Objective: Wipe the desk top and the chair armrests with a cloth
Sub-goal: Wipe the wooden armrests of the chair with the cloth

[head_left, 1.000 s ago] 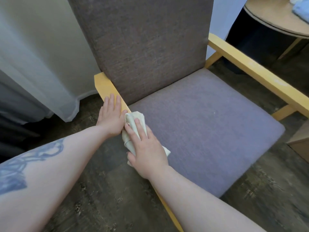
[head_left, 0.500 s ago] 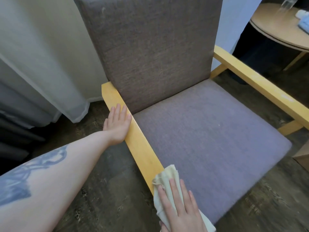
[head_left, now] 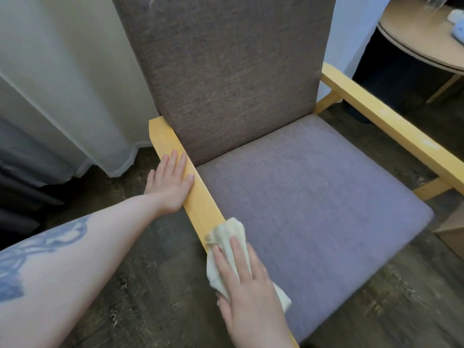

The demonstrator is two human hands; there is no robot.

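A chair with a grey-brown back and purple-grey seat (head_left: 313,202) has yellow wooden armrests. My left hand (head_left: 170,184) lies flat, fingers together, on the left armrest (head_left: 200,204) near the backrest. My right hand (head_left: 247,290) presses a pale cream cloth (head_left: 226,234) down on the front part of the same armrest; the cloth bunches ahead of my fingers and hangs over the inner edge. The right armrest (head_left: 391,126) is bare. A round wooden table top (head_left: 411,33) shows at the top right.
White curtains (head_left: 62,96) hang to the floor at the left of the chair. The floor (head_left: 150,297) is dark wood. A cardboard box corner (head_left: 452,234) sits at the right edge. Small pale objects lie on the round table.
My right hand slid the cloth from beside my left hand down toward the armrest's front end, then a little back up. My left hand stayed on the armrest.
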